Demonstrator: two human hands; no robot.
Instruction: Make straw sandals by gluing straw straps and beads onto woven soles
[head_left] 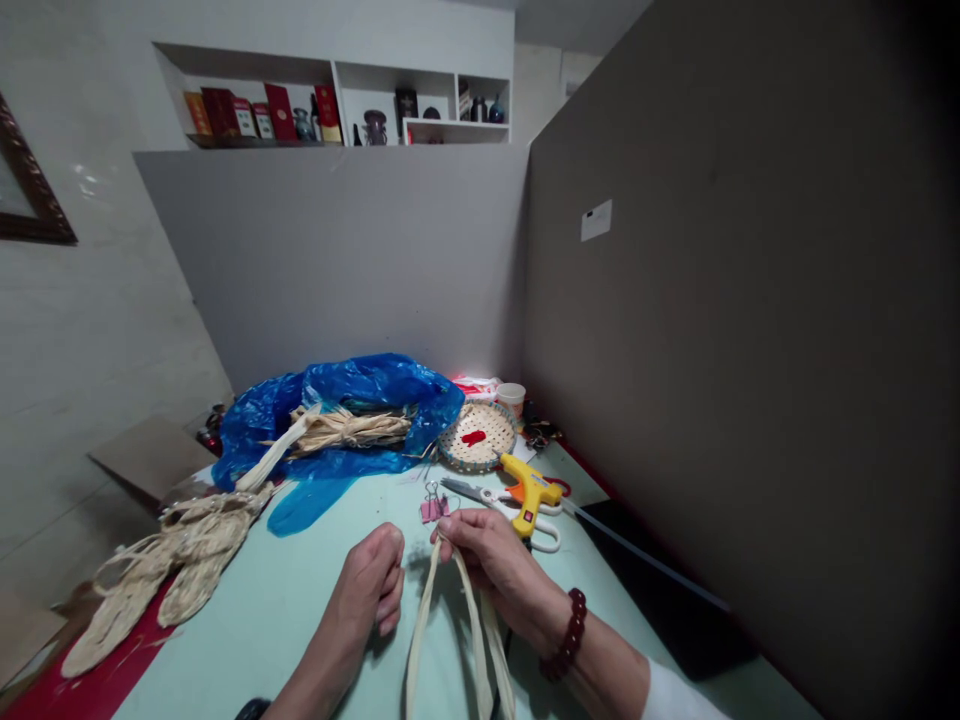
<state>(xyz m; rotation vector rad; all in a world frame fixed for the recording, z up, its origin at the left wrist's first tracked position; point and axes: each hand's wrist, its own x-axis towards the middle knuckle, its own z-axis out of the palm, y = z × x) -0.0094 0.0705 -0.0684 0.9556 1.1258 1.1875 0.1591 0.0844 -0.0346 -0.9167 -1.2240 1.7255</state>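
Observation:
Between the thumb and fingers of my right hand [487, 560] several long pale straw strips [474, 640] are pinched near their top ends. They hang down toward the table's front edge. My left hand [372, 578] is closed in a fist to the left of the strips, apart from them; what it holds, if anything, is hidden. Just beyond my right fingertips stands a pink binder clip [435, 508]. Scissors with white handles [551, 535] lie beyond my right hand, partly under a yellow glue gun [529, 492].
A blue plastic bag [360, 380] with a bundle of dried strips [352, 430] lies at the back. Woven sandals [202, 560] rest at the left edge. A round woven basket [495, 455] holds something red. Grey partitions [360, 250] stand behind and to the right.

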